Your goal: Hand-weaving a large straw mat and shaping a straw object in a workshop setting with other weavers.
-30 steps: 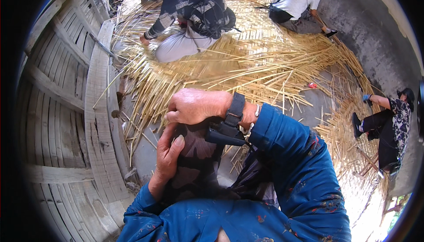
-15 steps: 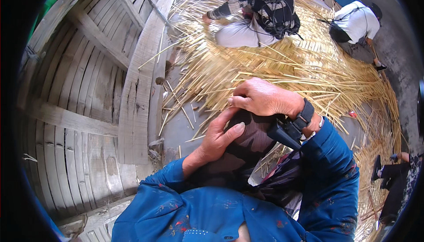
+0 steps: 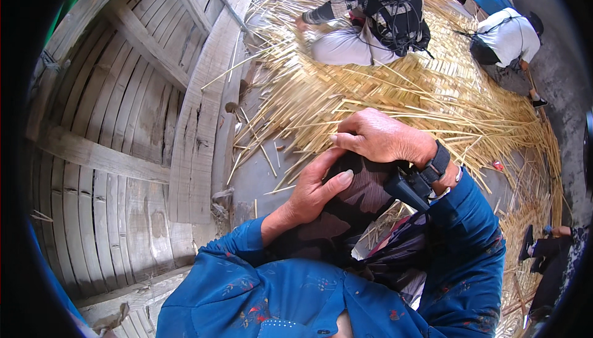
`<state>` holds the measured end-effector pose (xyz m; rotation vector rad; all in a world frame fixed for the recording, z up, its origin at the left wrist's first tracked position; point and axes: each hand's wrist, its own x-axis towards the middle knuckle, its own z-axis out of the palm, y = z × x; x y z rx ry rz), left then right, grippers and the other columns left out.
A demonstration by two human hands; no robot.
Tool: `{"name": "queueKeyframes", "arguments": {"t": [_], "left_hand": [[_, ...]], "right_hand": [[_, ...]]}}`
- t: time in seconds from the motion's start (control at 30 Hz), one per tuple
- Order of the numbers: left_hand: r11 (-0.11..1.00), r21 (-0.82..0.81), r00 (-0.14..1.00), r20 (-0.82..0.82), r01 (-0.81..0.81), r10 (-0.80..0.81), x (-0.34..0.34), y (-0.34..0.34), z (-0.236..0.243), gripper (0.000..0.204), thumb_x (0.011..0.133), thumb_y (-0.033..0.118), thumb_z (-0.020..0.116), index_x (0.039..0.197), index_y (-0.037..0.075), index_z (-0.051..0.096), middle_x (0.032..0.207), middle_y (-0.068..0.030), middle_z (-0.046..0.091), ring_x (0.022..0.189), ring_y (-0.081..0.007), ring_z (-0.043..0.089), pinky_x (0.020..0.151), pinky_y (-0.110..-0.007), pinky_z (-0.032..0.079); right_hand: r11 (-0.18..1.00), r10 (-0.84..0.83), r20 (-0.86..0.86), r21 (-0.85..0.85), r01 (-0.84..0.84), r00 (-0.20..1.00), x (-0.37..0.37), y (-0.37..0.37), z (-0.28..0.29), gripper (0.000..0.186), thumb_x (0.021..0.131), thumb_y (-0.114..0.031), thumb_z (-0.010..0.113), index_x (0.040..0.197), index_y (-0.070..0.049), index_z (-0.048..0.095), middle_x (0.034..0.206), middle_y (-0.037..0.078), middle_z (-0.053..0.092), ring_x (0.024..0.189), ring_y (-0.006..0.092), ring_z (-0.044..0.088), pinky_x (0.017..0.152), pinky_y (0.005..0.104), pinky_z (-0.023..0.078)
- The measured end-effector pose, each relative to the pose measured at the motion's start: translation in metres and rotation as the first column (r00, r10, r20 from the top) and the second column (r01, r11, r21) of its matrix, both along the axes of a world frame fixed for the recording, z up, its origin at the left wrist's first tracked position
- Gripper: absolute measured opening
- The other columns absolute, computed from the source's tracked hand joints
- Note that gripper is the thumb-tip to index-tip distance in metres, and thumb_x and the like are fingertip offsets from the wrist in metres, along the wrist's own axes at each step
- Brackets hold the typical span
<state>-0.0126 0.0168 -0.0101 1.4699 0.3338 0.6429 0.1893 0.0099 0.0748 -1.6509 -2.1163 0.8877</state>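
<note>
My left hand [image 3: 316,191] lies against the side of my raised knee, which is covered by dark patterned trousers [image 3: 321,230]. Its thumb is stretched out over the cloth, apart from the fingers. My right hand [image 3: 386,137] bends over the top of the same knee, fingers curled and close together, meeting the left fingertips. Most of the right fingers are tucked out of sight, so what they hold, if anything, is hidden. On my right wrist sit a black strap and a dark box-shaped device [image 3: 407,188]. Beyond my hands spreads a mat of woven straw-coloured strips [image 3: 370,91].
A wooden plank structure [image 3: 191,146] stands along the left. On the mat ahead sits a person in a dark patterned top [image 3: 386,4]; another in white [image 3: 509,38] crouches at the far right by a grey wall. A third person's dark-clad leg [image 3: 553,264] shows at right.
The whole view has shifted slightly, so my hands and knee appear a little to the right. Both hands keep the same pose on the knee.
</note>
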Motion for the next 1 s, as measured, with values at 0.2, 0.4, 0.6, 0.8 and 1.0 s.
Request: {"name": "queueKeyframes", "arguments": {"t": [0.2,0.4,0.6,0.8,1.0], "left_hand": [[1.000,-0.013,1.000,-0.002,0.001,-0.001,0.0000,-0.0003,-0.0020,0.055,0.098,0.025,0.060,0.142,-0.005,0.046,0.135,-0.0172,0.055,0.128,-0.0230,0.051,0.111,-0.036,0.036],[1.000,-0.002,1.000,0.009,-0.006,0.006,0.0010,-0.0008,-0.0014,0.054,0.098,0.025,0.060,0.141,-0.005,0.046,0.135,-0.0171,0.056,0.128,-0.0229,0.051,0.111,-0.036,0.036],[1.000,-0.012,1.000,0.010,-0.004,0.004,0.0011,-0.0006,-0.0026,0.055,0.098,0.026,0.060,0.141,-0.005,0.046,0.134,-0.0166,0.056,0.128,-0.0227,0.051,0.110,-0.036,0.037],[1.000,0.009,1.000,0.014,-0.014,0.014,0.0018,-0.0004,-0.0028,0.056,0.098,0.026,0.061,0.142,-0.005,0.046,0.134,-0.0162,0.057,0.127,-0.0226,0.052,0.110,-0.036,0.037],[1.000,-0.001,1.000,0.018,-0.021,0.021,0.0020,-0.0005,-0.0069,0.057,0.097,0.027,0.061,0.143,-0.004,0.045,0.134,-0.0166,0.057,0.127,-0.0226,0.052,0.110,-0.036,0.037]], "right_hand": [[1.000,-0.023,0.010,-0.011,0.023,1.000,-0.0008,-0.0006,0.0020,0.031,0.092,-0.028,0.056,0.094,-0.001,0.072,0.083,0.026,0.067,0.081,0.0426,0.066,0.075,0.0480,0.052],[1.000,-0.018,0.010,0.012,0.018,1.000,0.0002,-0.0003,-0.0006,0.031,0.092,-0.028,0.057,0.093,-0.001,0.072,0.083,0.026,0.067,0.081,0.0426,0.066,0.075,0.0481,0.052],[1.000,-0.018,0.017,0.017,0.018,1.000,0.0004,0.0005,-0.0035,0.031,0.091,-0.027,0.057,0.093,0.000,0.072,0.083,0.026,0.067,0.081,0.0424,0.067,0.075,0.0482,0.052],[1.000,-0.021,0.008,0.005,0.021,1.000,-0.0001,-0.0004,-0.0017,0.031,0.091,-0.027,0.057,0.092,0.000,0.071,0.083,0.026,0.067,0.081,0.0419,0.067,0.075,0.0480,0.052],[1.000,-0.027,0.018,-0.007,0.027,0.999,-0.0007,0.0000,0.0001,0.032,0.091,-0.028,0.057,0.092,0.000,0.072,0.084,0.025,0.068,0.082,0.0420,0.067,0.075,0.0482,0.052]]}}
